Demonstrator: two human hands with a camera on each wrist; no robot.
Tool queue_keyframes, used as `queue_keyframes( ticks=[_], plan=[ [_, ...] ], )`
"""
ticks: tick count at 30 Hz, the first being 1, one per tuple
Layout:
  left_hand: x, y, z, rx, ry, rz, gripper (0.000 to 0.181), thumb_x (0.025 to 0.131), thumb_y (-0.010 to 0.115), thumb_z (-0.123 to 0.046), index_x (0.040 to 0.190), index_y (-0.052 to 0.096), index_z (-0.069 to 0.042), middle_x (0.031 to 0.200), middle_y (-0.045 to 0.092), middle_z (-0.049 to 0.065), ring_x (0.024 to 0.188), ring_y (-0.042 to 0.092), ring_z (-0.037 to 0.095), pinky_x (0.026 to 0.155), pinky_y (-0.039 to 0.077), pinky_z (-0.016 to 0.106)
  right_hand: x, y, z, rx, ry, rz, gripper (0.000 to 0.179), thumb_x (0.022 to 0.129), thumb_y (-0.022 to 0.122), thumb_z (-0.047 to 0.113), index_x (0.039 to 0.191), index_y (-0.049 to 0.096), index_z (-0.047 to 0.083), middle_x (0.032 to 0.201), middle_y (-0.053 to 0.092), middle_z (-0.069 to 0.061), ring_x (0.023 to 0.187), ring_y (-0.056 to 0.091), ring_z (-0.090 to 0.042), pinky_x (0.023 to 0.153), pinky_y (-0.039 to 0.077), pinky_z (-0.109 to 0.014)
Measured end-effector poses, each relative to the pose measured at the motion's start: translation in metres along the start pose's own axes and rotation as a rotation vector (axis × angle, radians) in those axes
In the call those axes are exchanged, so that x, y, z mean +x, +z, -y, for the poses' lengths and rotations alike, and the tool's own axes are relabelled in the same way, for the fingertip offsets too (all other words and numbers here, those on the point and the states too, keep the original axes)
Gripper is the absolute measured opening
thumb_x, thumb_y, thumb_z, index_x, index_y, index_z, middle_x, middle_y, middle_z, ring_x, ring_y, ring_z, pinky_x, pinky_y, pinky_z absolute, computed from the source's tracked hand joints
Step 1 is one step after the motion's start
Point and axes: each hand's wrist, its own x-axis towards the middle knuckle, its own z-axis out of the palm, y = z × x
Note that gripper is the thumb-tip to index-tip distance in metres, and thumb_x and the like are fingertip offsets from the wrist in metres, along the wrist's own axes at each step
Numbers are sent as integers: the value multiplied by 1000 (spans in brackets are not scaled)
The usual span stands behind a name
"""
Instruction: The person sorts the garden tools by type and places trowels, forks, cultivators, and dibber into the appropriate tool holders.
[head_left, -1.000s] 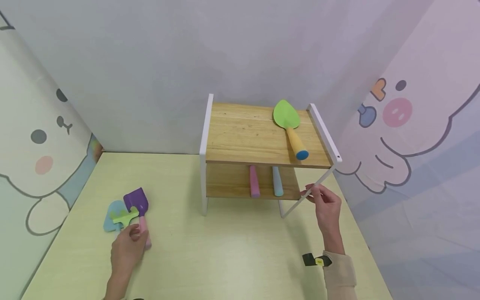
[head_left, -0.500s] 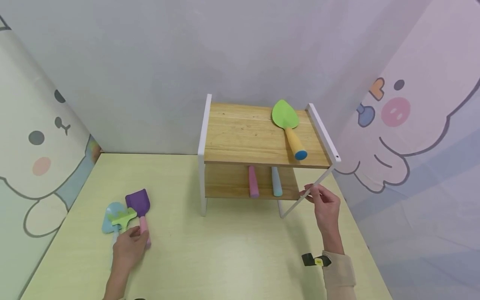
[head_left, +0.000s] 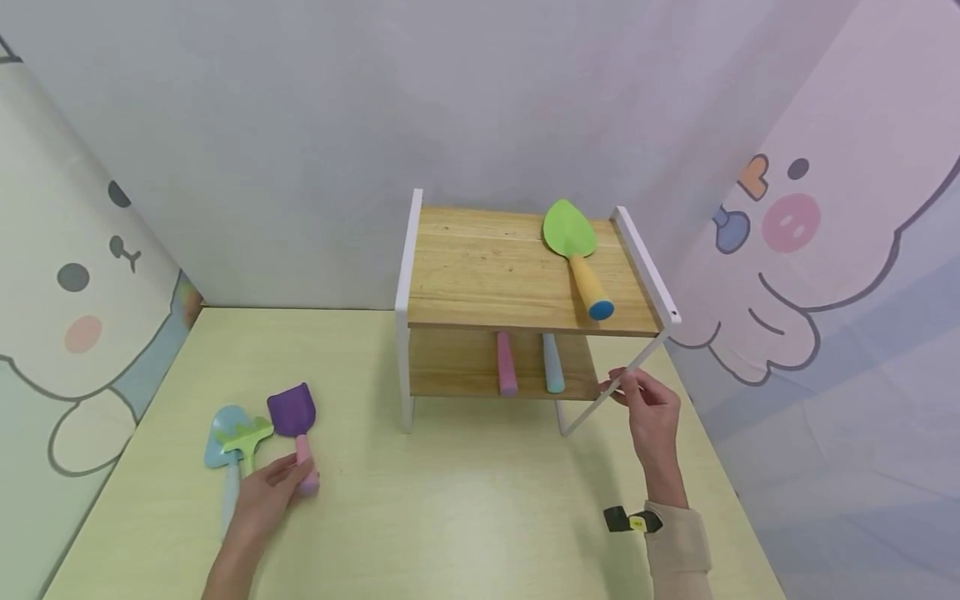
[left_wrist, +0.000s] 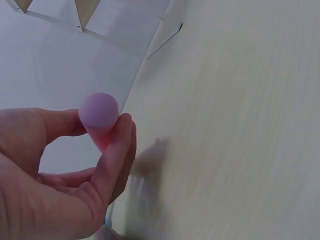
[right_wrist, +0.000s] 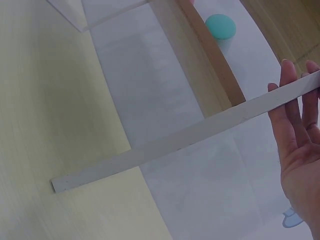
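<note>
My left hand (head_left: 261, 504) pinches the pink handle of a toy shovel with a purple blade (head_left: 292, 411) at the left of the table. In the left wrist view the rounded handle end (left_wrist: 99, 111) sits between thumb and fingers. Just left of it lie a green toy rake (head_left: 246, 437) and a light-blue toy spade (head_left: 223, 423), the rake overlapping the spade's blade. My right hand (head_left: 654, 417) grips the slanted white leg (right_wrist: 190, 134) of a two-tier wooden shelf (head_left: 480, 271), its fingers partly behind the leg.
A green trowel (head_left: 588, 283) with a yellow handle lies on the top tier. From the lower tier a pink handle (head_left: 507, 367) and a light-blue handle (head_left: 553, 367) point forward, their far ends hidden. Fabric walls (head_left: 300, 150) with cartoon prints stand around the table (head_left: 450, 517).
The left hand has taken hold of the purple shovel's handle, and the shovel has shifted a little right, away from the rake and spade. The right hand stays at the shelf leg.
</note>
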Motion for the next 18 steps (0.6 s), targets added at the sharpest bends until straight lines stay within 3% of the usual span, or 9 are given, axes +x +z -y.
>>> queue_keyframes(
  ticks=[3,6,10,18],
  plan=[
    [-1,3,1,-39,-14,32,79,101,62,-49,154,37,3,145,56,22,109,67,12,92,49,24,0,0,0,8,-4,3,17,102,57,-5,102,71,-14,93,76,-4,81,77,-16,79,61,-29],
    [-2,7,3,-113,-30,46,79,100,68,-43,156,35,2,142,60,18,94,67,-3,84,49,17,0,1,-1,26,-12,10,17,102,57,-5,102,72,-13,93,76,-7,81,77,-17,80,61,-30],
    [-3,12,4,-212,-49,44,78,99,71,-37,156,34,3,139,63,17,90,70,-1,80,55,18,0,1,0,34,-16,16,17,102,57,-5,103,72,-12,92,76,-9,81,77,-16,80,61,-30],
    [-6,19,5,-283,-48,71,80,98,72,-36,156,34,2,134,67,11,94,72,3,83,55,18,0,0,0,2,8,0,17,102,57,-4,103,71,-14,92,76,-4,81,76,-15,80,60,-29]
  ],
)
